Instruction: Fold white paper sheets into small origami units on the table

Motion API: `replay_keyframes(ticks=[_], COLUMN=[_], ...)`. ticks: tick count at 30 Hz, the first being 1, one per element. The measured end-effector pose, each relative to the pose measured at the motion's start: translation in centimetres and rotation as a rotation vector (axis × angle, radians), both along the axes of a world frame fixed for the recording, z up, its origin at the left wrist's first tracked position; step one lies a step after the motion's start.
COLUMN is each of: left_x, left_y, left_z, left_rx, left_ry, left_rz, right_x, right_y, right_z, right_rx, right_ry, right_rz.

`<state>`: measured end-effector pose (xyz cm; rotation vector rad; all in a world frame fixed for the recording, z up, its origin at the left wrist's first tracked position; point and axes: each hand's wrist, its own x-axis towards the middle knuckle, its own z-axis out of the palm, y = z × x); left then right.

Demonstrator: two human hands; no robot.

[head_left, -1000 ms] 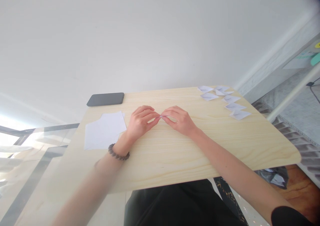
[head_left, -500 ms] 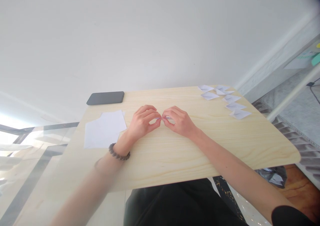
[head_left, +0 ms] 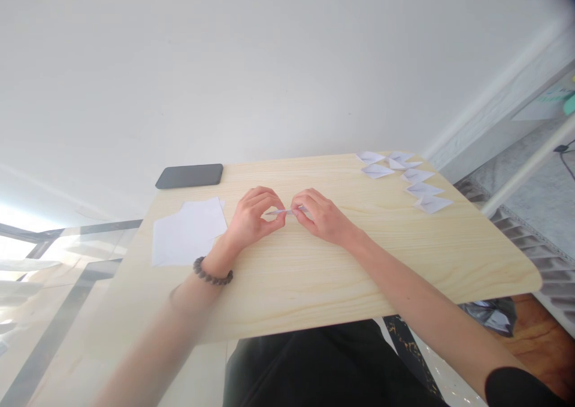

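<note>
Fingers and paper. The thumb and forefinger of the left hand (head_left: pixel 254 216) pinch one end of a small folded white paper (head_left: pixel 288 211); those of the right hand (head_left: pixel 324 218) pinch it a little farther along. The paper spans the narrow gap between the fingertips, over the middle of the table, and is seen nearly edge-on; from where I stand, I cannot tell whether it touches the wood. The other fingers curl loosely above, and the finer folds are hidden.

The step appears to be shaping or pressing a fold. It would be done best, I judge, with the edges matched before pressure is applied, one pinch steadying the paper while the other runs firmly along the crease; too hard a pull between the hands could skew or tear so slight a piece.

Surroundings. A dark beaded bracelet (head_left: pixel 213 272) circles the left wrist. Near that hand lie overlapping white sheets (head_left: pixel 186 233), with a dark phone (head_left: pixel 189 176) beyond them. Pointed folded papers (head_left: pixel 423 190) rest toward the far right corner of the pale wooden table (head_left: pixel 287 287), behind which rises a plain wall (head_left: pixel 269 65).
</note>
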<state>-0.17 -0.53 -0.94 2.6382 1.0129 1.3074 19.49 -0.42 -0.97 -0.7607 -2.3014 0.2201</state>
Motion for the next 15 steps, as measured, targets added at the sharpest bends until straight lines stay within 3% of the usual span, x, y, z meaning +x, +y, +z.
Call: replay_keyframes(ticks=[15], left_x=[-0.28], left_y=[-0.04], left_z=[-0.48], left_rx=[-0.125], left_ry=[0.061], left_rz=[-0.033], right_x=[0.43], right_y=[-0.05], right_z=[-0.19], right_rx=[-0.070], right_ry=[0.006], right_rz=[0.006])
